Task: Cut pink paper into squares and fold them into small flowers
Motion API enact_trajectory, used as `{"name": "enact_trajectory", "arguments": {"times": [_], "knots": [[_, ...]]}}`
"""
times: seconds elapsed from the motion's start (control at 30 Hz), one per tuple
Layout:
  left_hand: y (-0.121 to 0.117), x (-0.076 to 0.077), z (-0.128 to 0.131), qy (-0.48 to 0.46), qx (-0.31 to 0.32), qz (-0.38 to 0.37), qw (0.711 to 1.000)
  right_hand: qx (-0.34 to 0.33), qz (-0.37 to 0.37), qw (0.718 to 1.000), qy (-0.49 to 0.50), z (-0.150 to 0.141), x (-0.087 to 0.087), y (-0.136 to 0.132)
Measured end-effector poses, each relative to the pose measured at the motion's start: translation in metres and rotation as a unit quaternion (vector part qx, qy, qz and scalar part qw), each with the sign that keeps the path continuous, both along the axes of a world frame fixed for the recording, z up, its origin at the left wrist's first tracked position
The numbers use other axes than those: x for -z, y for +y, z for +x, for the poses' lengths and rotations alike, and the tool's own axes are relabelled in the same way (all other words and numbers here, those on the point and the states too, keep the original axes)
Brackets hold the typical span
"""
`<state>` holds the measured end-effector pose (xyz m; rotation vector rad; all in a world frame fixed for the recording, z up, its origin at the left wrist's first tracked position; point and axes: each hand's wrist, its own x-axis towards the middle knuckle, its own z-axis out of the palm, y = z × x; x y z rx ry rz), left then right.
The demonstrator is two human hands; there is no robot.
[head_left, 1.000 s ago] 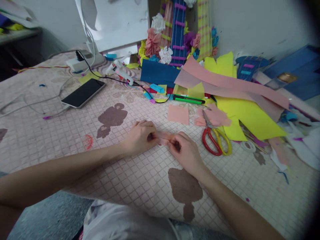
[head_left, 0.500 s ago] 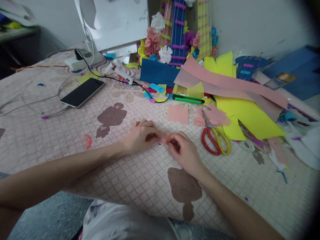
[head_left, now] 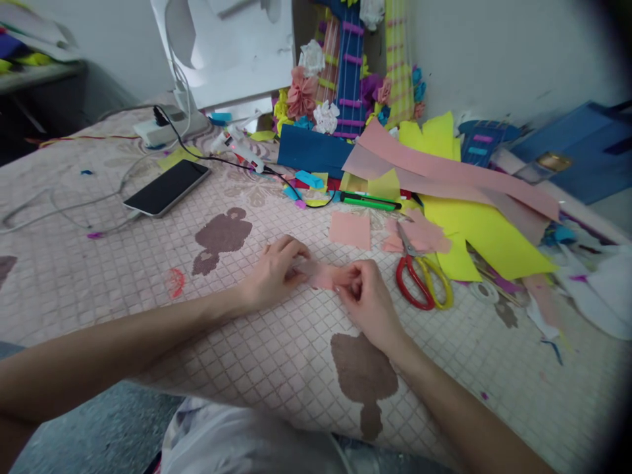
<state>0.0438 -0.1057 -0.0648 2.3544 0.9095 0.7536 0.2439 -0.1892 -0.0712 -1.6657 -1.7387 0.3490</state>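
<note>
Between my two hands a small piece of pink paper is stretched just above the patterned tablecloth. My left hand pinches its left end; my right hand pinches the right end, where the paper looks bunched. The fingers partly hide both ends. Beyond my hands lies a flat pink paper square. Scissors with one red and one yellow handle rest to the right of my right hand, their blades on several loose pink paper pieces.
At the left lies a phone on a cable. A glue gun and a green cutter knife lie farther back. Yellow sheets and pink strips cover the right rear. Paper flowers and toy guitars stand behind.
More of the pink paper now shows between my hands, as the fingers have moved slightly apart. The camera view has shifted a little.
</note>
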Motion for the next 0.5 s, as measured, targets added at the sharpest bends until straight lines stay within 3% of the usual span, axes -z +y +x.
{"name": "enact_trajectory", "arguments": {"times": [0.1,0.27,0.5], "knots": [[0.000,-0.001,-0.001,0.005,0.038,0.027,0.999,-0.012,0.023,1.000,-0.007,0.003,-0.001,0.001],[0.001,-0.003,0.000,0.053,0.103,0.051,0.992,-0.144,-0.001,0.986,-0.081,0.009,-0.009,0.000],[0.000,-0.006,-0.004,0.075,0.124,0.066,0.987,-0.177,0.054,0.969,-0.162,0.018,-0.009,-0.002]]}}
